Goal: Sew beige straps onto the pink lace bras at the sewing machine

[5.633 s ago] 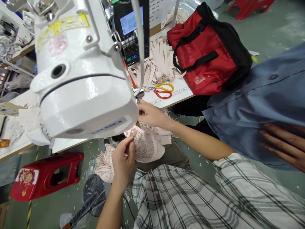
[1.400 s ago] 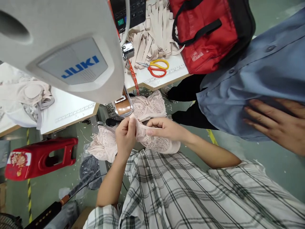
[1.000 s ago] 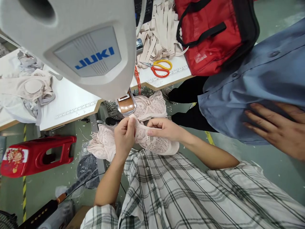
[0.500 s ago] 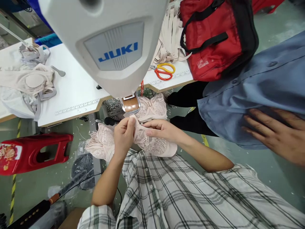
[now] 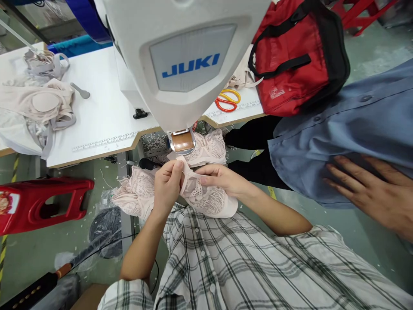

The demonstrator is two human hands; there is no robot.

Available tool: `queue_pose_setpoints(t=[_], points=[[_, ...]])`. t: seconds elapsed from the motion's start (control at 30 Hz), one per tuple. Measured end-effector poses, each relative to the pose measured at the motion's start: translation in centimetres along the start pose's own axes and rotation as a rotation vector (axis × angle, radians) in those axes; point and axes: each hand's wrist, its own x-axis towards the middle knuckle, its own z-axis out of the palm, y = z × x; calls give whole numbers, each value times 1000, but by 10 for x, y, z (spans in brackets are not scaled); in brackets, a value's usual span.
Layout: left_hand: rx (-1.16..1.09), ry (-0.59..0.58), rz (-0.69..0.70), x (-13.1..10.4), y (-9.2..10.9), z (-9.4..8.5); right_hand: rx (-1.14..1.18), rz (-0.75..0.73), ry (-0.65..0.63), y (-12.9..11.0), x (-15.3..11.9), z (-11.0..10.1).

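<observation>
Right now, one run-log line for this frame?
left hand: pinching lace piece | right hand: holding same piece | sewing machine: above | co-worker's hand: right

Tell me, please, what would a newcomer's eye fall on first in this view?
Probably the big white JUKI sewing machine head filling the top centre. Just below it, the left hand and right hand pinch a pink lace garment over the lap. A red bag sits at the table's right end, beside another person's blue shirt.

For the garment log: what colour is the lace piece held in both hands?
Pale pink lace piece, clearest in the head view.
</observation>
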Motion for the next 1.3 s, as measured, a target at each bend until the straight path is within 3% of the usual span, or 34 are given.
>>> queue_pose_setpoints(t=[0.23, 0.4, 0.57, 0.67, 0.87, 1.03, 1.13, 1.2, 1.27, 1.3], points=[[-39, 17, -13, 7, 0, 0, 135, 60, 18, 1, 5, -4], [-223, -1, -50, 14, -4, 10, 306, 148, 8, 2, 15, -17], [-258, 20, -50, 17, -7, 21, 328, 71, -30, -3, 16, -23], [-187, 42, -5, 16, -5, 28, 113, -64, 38, -6, 7, -21], [106, 53, 118, -1, 7, 31, -561, -290, 152, -11, -11, -15], [299, 23, 184, -21, 14, 34, -689, -448, 250, -7, -11, 1], [83, 8, 125, -27, 12, 39, -691, -506, 292, 3, -11, 9], [-212, -59, -32, -27, 14, 34, -803, -527, 273, 13, -14, 8], [-474, -148, -211, -24, 21, 16, -989, -531, 240, 23, -20, 1], [-555, -145, -233, -20, 27, 2, -1065, -528, 241, 27, -24, -4]])
